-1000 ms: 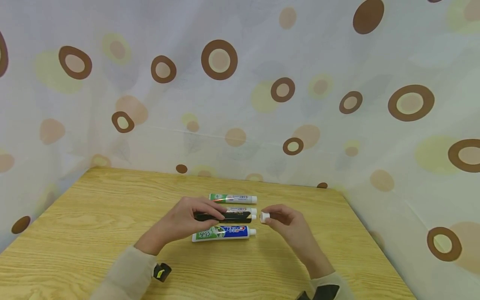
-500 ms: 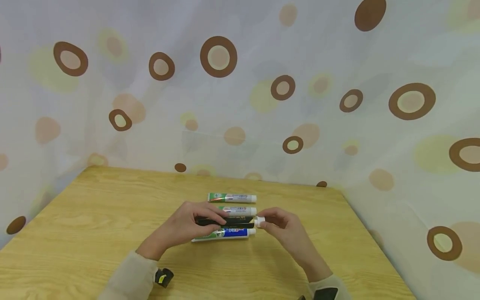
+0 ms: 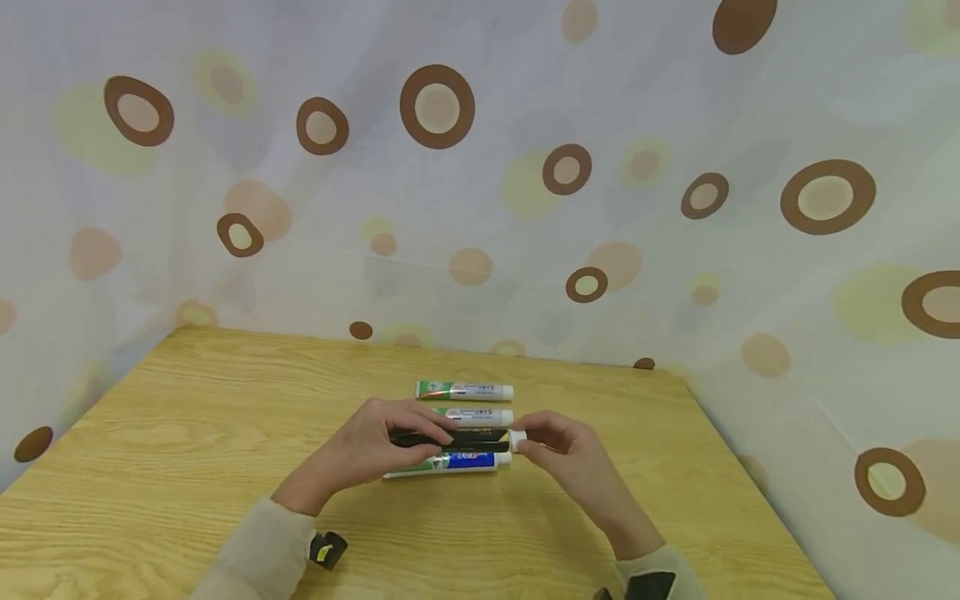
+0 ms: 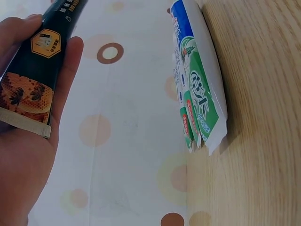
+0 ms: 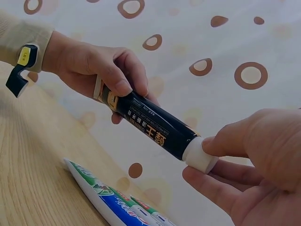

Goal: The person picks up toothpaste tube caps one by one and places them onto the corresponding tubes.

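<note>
My left hand (image 3: 375,442) grips a black toothpaste tube (image 5: 155,122) by its crimped end, holding it up over the table. The tube has gold lettering and, in the left wrist view, a honeycomb picture near the crimp. At the tube's other end my right hand (image 3: 566,454) pinches a white cap (image 5: 201,155) between thumb and fingers. The cap sits over the tube's neck, which is hidden. Below and behind the black tube lie a blue and green toothpaste tube (image 3: 472,464) and two white and green toothpaste tubes, one nearer (image 3: 480,417) and one farther (image 3: 465,390).
The three lying tubes form parallel rows on the wood-grain table (image 3: 247,400), their caps pointing right. A pale curtain (image 3: 480,208) with brown circles hangs behind the table and along its sides.
My right hand has moved left with the white cap, from beside the black tube's bare neck onto it. The black tube has come slightly nearer, overlapping the blue and green tube.
</note>
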Action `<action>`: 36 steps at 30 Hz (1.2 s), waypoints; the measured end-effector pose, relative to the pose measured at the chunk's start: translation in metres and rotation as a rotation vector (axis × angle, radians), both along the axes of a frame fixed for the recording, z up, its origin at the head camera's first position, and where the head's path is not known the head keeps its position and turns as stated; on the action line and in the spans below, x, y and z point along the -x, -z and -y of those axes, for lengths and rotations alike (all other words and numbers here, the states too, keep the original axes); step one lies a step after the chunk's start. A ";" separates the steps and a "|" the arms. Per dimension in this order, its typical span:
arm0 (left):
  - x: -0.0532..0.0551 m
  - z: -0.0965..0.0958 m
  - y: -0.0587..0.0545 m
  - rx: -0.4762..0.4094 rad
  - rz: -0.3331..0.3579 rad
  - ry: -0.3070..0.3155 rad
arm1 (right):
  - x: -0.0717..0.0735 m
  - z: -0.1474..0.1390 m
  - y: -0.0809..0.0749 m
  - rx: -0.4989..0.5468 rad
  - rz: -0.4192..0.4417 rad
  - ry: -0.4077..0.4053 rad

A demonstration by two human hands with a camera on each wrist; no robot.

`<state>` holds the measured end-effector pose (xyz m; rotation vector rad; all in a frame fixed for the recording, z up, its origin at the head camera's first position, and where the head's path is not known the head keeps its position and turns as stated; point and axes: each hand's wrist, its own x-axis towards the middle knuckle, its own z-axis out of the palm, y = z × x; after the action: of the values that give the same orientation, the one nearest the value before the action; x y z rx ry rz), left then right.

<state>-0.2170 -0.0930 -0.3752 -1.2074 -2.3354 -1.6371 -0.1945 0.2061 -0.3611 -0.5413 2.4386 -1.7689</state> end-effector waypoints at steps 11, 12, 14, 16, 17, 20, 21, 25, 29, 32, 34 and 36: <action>-0.001 0.000 -0.003 -0.019 -0.007 -0.005 | 0.002 -0.001 -0.001 0.004 0.054 -0.039; -0.002 0.000 -0.002 -0.019 -0.004 -0.005 | 0.002 -0.002 -0.002 0.001 0.052 -0.043; -0.002 0.000 -0.002 -0.019 0.002 -0.005 | 0.001 -0.002 -0.002 0.007 0.062 -0.052; -0.002 0.000 -0.001 -0.019 0.010 -0.001 | 0.000 -0.003 -0.002 0.019 0.075 -0.061; -0.002 0.000 0.000 -0.020 0.013 0.001 | 0.001 -0.003 -0.002 0.026 0.078 -0.063; -0.001 0.000 0.000 -0.022 0.017 0.005 | 0.001 -0.003 -0.002 0.026 0.070 -0.045; -0.001 0.000 0.000 -0.023 0.017 0.007 | 0.001 -0.003 -0.002 0.022 0.062 -0.037; -0.001 -0.001 0.000 -0.027 0.011 0.004 | 0.000 -0.002 -0.002 0.023 0.038 -0.014; -0.002 -0.001 0.001 -0.027 0.014 0.007 | 0.000 -0.004 -0.001 0.049 0.058 -0.040; -0.002 -0.001 0.001 -0.031 0.017 0.009 | 0.000 -0.005 0.000 0.066 0.069 -0.080; -0.002 -0.002 0.001 -0.033 0.015 0.008 | 0.000 -0.005 0.000 0.073 0.065 -0.103; -0.002 -0.002 0.001 -0.033 0.017 0.008 | 0.001 -0.005 0.000 0.064 0.054 -0.108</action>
<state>-0.2151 -0.0911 -0.3757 -1.2029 -2.3068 -1.6875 -0.1951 0.2115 -0.3613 -0.6103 2.2784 -1.7992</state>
